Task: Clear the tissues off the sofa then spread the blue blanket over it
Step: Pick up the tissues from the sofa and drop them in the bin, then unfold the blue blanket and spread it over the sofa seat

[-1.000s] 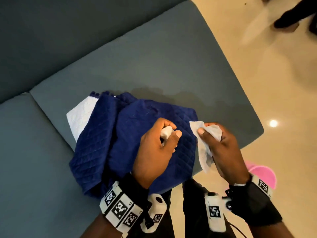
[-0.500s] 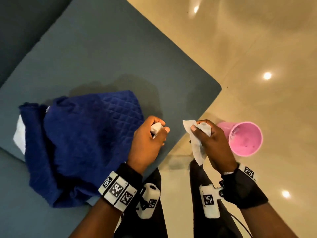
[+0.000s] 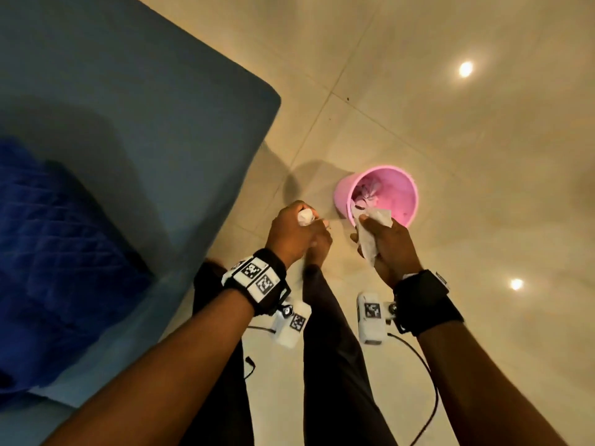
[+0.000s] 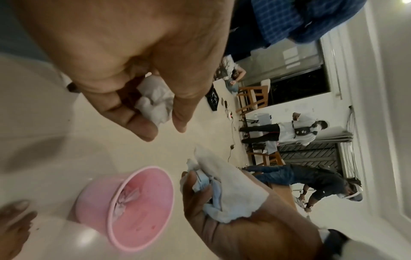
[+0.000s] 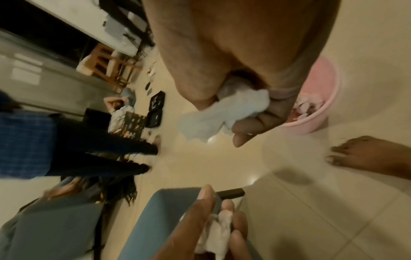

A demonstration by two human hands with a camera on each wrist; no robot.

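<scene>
My left hand (image 3: 301, 231) grips a crumpled white tissue (image 3: 305, 217) over the floor, just right of the grey-blue sofa (image 3: 145, 130); the left wrist view shows the ball of tissue (image 4: 155, 103) between curled fingers. My right hand (image 3: 383, 239) holds a larger white tissue (image 3: 370, 230) at the near rim of the pink bin (image 3: 383, 191), which has crumpled paper inside. The right wrist view shows that tissue (image 5: 233, 109) bunched in the fingers beside the bin (image 5: 320, 98). The quilted blue blanket (image 3: 54, 252) lies bunched on the sofa seat at far left.
Beige tiled floor (image 3: 450, 123) surrounds the bin. My bare foot (image 3: 317, 252) stands between sofa and bin. A black cable (image 3: 428, 381) hangs from the right wrist unit. Other people (image 4: 289, 133), wooden chairs and bags are further off in the room.
Both hands have moved right, off the sofa and over the floor, each still holding its tissue. The right hand has reached the pink bin's rim. The view has swung right, leaving the blanket at the left edge.
</scene>
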